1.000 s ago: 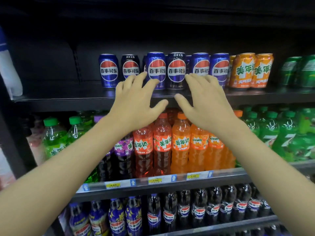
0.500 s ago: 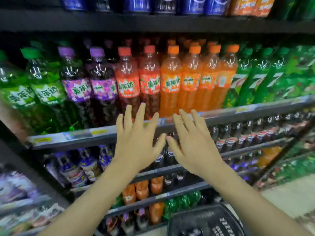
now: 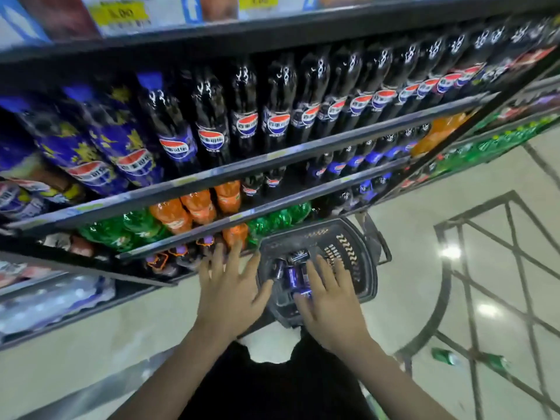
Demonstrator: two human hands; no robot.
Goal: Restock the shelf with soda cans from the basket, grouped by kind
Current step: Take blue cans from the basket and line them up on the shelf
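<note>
I am looking steeply down past the shelf [image 3: 272, 159] front to the floor, and both my hands are reaching over a dark plastic basket [image 3: 357, 253] that is sitting on the pale tiled floor [image 3: 409, 286] just in front of the lowest shelves. My left hand [image 3: 230, 295] is hovering with its fingers spread and straight at the basket's left rim, gripping nothing. My right hand [image 3: 333, 304] is lying flat and spread over the near part of the basket, fingers straight, just above the blue soda cans [image 3: 292, 275]; I cannot tell whether the fingertips are touching them. Several of those blue cans are lying on their sides in a loose heap in the basket, partly hidden under my right hand.

Beyond the basket, dark cola bottles [image 3: 245, 116] are standing in a long row on the upper visible shelf, with purple-wrapped bottles [image 3: 91, 147] at the left end. Below them, orange soda bottles [image 3: 197, 204] and green bottles [image 3: 121, 228] are filling the lower shelves. Yellow price tags [image 3: 121, 13] are showing on the shelf edge at the top. Two green cans [image 3: 445, 357] are lying on the floor well to the right, apart from the basket.
</note>
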